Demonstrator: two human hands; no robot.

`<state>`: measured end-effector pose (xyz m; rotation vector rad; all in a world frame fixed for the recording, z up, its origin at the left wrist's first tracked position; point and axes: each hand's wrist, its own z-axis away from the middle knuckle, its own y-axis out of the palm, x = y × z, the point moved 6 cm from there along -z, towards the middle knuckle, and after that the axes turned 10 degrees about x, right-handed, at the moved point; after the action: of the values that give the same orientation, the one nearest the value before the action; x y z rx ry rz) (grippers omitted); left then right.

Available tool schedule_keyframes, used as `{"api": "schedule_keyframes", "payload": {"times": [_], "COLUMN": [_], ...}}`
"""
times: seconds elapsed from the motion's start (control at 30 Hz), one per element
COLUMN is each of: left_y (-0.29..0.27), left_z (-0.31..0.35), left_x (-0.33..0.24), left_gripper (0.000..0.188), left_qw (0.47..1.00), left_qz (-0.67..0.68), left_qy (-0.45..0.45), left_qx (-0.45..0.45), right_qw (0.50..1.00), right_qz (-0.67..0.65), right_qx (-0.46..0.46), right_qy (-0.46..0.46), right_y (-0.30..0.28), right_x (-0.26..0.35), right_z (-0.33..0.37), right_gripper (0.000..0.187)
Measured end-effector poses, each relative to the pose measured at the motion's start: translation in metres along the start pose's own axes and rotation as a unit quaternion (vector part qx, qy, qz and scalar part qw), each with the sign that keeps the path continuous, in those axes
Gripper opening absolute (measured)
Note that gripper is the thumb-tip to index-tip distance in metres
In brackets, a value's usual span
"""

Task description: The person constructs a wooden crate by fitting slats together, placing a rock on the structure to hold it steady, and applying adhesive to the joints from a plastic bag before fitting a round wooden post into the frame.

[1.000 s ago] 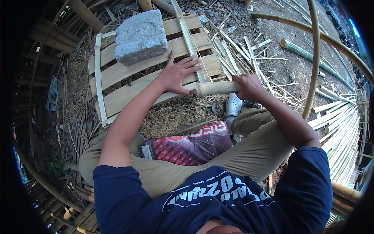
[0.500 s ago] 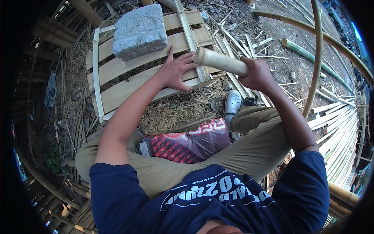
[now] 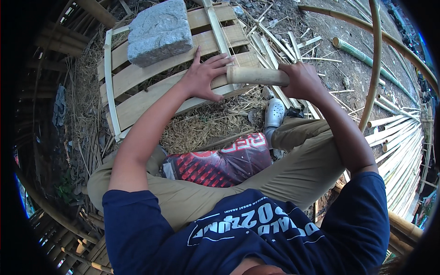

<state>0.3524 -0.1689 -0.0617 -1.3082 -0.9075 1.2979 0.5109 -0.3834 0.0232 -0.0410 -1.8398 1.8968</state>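
Note:
My left hand point(image 3: 204, 78) lies with its fingers spread on a frame of pale wooden slats point(image 3: 146, 98), close to its near edge. In my right hand point(image 3: 302, 81) is a short, thick bamboo piece point(image 3: 256, 76), gripped by its right end. Its free end reaches left to beside my left hand, over the slats' near right corner; whether it touches them I cannot tell. A pale strip point(image 3: 216, 27) crosses the slats just beyond my left fingers. On the far left part of the frame rests a rough grey stone block point(image 3: 160, 34).
A red and black printed sack point(image 3: 220, 165) lies between my bent legs, with dry straw point(image 3: 192, 130) beyond it. Split bamboo strips point(image 3: 275, 50) litter the ground at the right. A curved bamboo pole point(image 3: 376, 59) stands right of my arm, near stacked bamboo canes point(image 3: 398, 142).
The bamboo piece has swung down from a tilted position to nearly level beside my left hand. My left hand stays spread on the slats; the whole view has shifted slightly.

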Motion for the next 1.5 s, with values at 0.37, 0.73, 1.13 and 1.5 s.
{"api": "schedule_keyframes", "payload": {"times": [0.37, 0.73, 1.13, 1.5], "left_y": [0.006, 0.009, 0.007, 0.006], "left_z": [0.001, 0.004, 0.002, 0.003], "left_x": [0.006, 0.007, 0.002, 0.009], "left_gripper": [0.107, 0.106, 0.106, 0.108], "left_qw": [1.000, 1.000, 1.000, 1.000], "left_qz": [-0.005, -0.012, -0.010, 0.005], "left_qy": [-0.017, -0.016, 0.011, 0.003], "left_qx": [0.015, 0.023, -0.008, -0.013], "right_qw": [0.994, 0.999, 0.999, 0.995], "right_qz": [0.081, 0.020, 0.018, -0.093], "right_qx": [0.067, 0.020, 0.032, 0.015], "right_qy": [-0.014, 0.019, -0.019, 0.026], "right_y": [0.003, -0.014, 0.023, 0.016], "right_x": [0.006, 0.015, -0.004, 0.012], "right_z": [0.000, 0.008, 0.016, 0.013], "right_gripper": [0.031, 0.029, 0.031, 0.034]}}
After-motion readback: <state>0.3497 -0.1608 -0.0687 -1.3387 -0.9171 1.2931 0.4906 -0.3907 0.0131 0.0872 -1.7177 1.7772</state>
